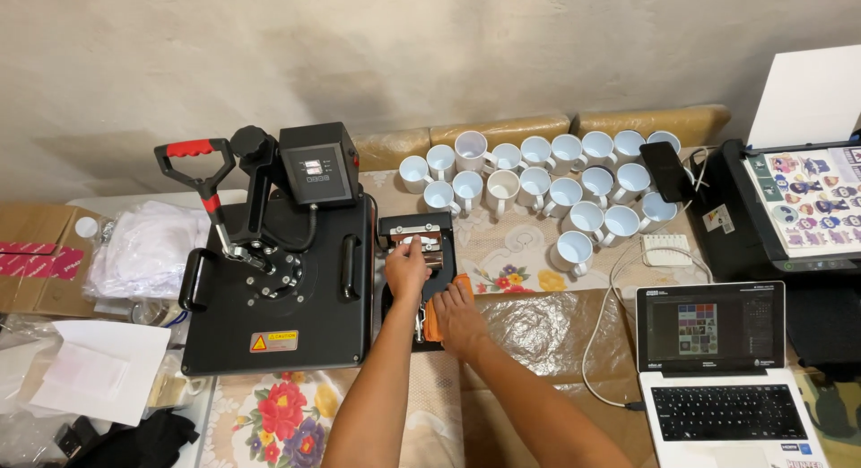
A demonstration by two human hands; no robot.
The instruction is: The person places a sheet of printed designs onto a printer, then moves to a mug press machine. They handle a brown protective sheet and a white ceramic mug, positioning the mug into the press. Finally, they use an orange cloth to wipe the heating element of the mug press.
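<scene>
The mug press (pixel 416 244) sits at frame centre, just right of the flat heat press (pixel 278 298). The left hand (pixel 408 269) rests on the mug press top, fingers curled on its metal clamp (pixel 414 242). The right hand (pixel 460 320) lies just below, fingers bent over an orange cloth (pixel 434 317). White mugs (pixel 538 186) stand in rows at upper centre. A laptop (pixel 722 378) sits lower right.

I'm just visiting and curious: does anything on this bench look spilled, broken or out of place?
Nothing looks spilled or broken. The white mugs stand upright in a loose cluster. The left hand rests on the mug press, and the right hand lies on an orange cloth.
</scene>
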